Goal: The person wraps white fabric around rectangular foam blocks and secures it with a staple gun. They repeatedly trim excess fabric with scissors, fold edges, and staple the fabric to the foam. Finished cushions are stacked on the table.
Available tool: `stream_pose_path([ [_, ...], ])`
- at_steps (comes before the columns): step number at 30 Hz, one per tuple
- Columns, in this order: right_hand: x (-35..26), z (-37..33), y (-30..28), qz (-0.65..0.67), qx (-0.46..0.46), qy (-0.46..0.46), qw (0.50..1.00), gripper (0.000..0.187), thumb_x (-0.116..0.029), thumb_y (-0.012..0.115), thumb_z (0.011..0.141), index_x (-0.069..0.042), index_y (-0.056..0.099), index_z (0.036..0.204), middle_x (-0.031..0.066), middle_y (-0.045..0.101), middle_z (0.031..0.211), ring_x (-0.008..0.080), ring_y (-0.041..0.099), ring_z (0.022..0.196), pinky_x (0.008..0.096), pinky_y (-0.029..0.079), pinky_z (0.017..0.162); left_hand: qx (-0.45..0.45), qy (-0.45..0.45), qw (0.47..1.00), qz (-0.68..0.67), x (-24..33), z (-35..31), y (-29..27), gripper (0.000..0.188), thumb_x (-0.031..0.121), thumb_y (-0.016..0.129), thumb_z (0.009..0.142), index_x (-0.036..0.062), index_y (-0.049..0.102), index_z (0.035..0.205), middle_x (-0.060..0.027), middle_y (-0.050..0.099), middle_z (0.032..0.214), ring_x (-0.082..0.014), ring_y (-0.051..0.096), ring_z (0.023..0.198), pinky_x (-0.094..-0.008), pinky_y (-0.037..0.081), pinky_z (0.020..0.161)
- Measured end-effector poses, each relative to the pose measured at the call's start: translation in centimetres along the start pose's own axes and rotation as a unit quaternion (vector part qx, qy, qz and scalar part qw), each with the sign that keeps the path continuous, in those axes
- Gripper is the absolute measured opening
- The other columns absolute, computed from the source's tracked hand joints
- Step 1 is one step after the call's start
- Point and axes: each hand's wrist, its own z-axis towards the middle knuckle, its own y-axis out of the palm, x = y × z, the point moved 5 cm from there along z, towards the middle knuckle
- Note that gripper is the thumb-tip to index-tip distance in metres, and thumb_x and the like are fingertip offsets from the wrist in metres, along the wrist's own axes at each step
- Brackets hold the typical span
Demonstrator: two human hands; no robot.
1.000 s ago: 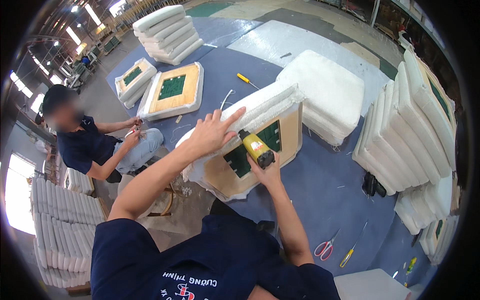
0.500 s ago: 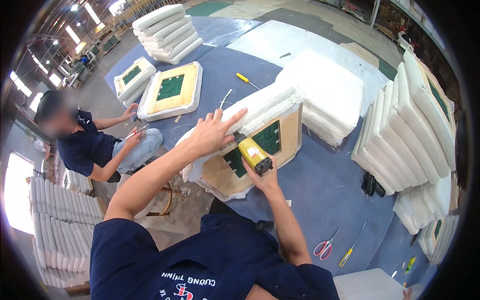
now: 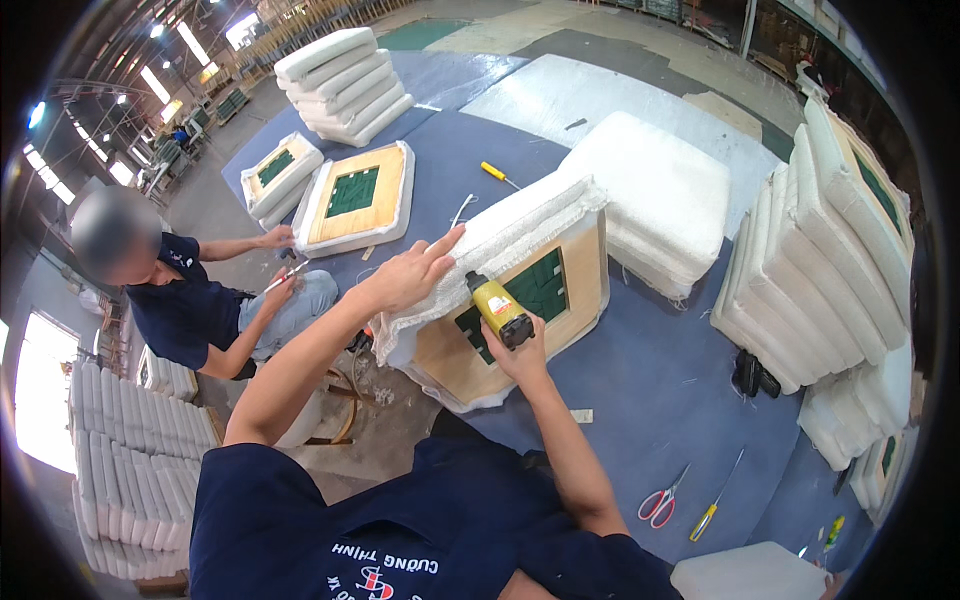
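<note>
Beneath both hands, the table (image 3: 640, 400) bears the seat (image 3: 450, 350), tilted up just ahead of the right hand (image 3: 520, 352), its long upper edge slanting from the left hand (image 3: 405, 278) toward the far right. The right hand curls closed around the tool (image 3: 500, 305), nose aimed up-left, contact unclear. The left hand, nearer that edge, lies on it, fingers extended, gripping nothing visible.
</note>
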Motion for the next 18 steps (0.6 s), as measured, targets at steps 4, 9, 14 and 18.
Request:
stream_pose_path([
  [4,-0.9,-0.1,-0.3,0.042,-0.022,0.009,0.999,0.031,-0.013,0.087,0.082,0.001,0.073,0.107,0.0193,0.077,0.087,0.042,0.076,0.082,0.0434,0.06,0.073,0.058,0.03,0.987,0.144,1.8,-1.7,1.2,0.073,0.041,0.052,0.116,0.0355,0.015,0.178,-0.0278,0.058,0.128,-0.0511,0.069,0.113,-0.0589,0.057,0.097],
  [9,-3.3,0.4,-1.7,0.011,-0.065,0.039,0.997,0.029,-0.012,0.086,0.083,0.001,0.073,0.107,0.0188,0.076,0.086,0.0418,0.076,0.082,0.0428,0.059,0.072,0.07,0.047,0.981,0.176,2.9,-2.4,0.9,0.09,0.037,0.07,0.106,0.0352,0.015,0.178,-0.0261,0.056,0.132,-0.0481,0.07,0.111,-0.0568,0.061,0.089],
  [14,-4.7,-0.5,-1.2,0.034,-0.041,0.018,0.998,0.026,-0.012,0.086,0.083,0.0,0.071,0.1,0.019,0.073,0.08,0.043,0.074,0.078,0.0423,0.058,0.067,0.081,0.056,0.979,0.179,3.1,-2.5,1.1,0.102,0.03,0.078,0.099,0.0355,0.014,0.178,-0.026,0.056,0.134,-0.0481,0.07,0.111,-0.0561,0.062,0.09],
  [18,-3.7,-0.9,-0.4,0.028,-0.04,0.009,0.999,0.025,-0.013,0.086,0.082,-0.001,0.068,0.095,0.0199,0.072,0.078,0.0447,0.072,0.075,0.0437,0.057,0.065,0.08,0.053,0.975,0.2,3.5,-2.7,1.2,0.112,0.025,0.085,0.091,0.0352,0.014,0.178,-0.0263,0.055,0.133,-0.0485,0.07,0.111,-0.0562,0.062,0.091],
])
